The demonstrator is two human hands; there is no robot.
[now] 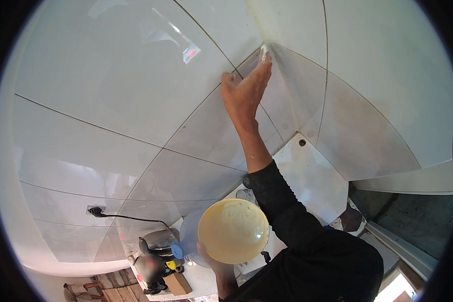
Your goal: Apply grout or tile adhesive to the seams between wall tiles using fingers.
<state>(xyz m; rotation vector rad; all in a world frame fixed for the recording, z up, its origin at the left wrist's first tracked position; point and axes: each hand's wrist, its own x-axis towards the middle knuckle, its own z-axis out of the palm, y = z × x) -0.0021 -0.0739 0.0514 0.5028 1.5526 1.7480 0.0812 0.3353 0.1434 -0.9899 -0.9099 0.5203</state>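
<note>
In the head view, the right hand [245,95] is raised to the corner where two tiled walls meet, its thumb apart from the fingers and resting by a tile joint. The longest-reaching fingertip carries white paste [264,50] and touches the corner line; no tool is visible in that hand. Low in the view, the left hand [214,261] is closed around the lower side of a yellow bowl [206,229], which tips its mouth toward the camera and shows pale paste smeared inside. How its hidden fingers sit, I cannot tell.

The work looks partway along. A pale yellowish smear marks the corner above the fingertip, and a whitish haze lies over the tiles beside the corner below. Several joints on the left wall [110,80] and right wall [387,75] show as dark lines, so they appear unfilled; whether the lower corner is finished is unclear. The bowl holds at least a coating of paste, its depth hard to judge.

No writing is legible on the bowl, nor on the blue-capped jug [189,226] behind it or the brown box [177,284] near the lower edge, and any labels among the clutter are too small to read
</note>
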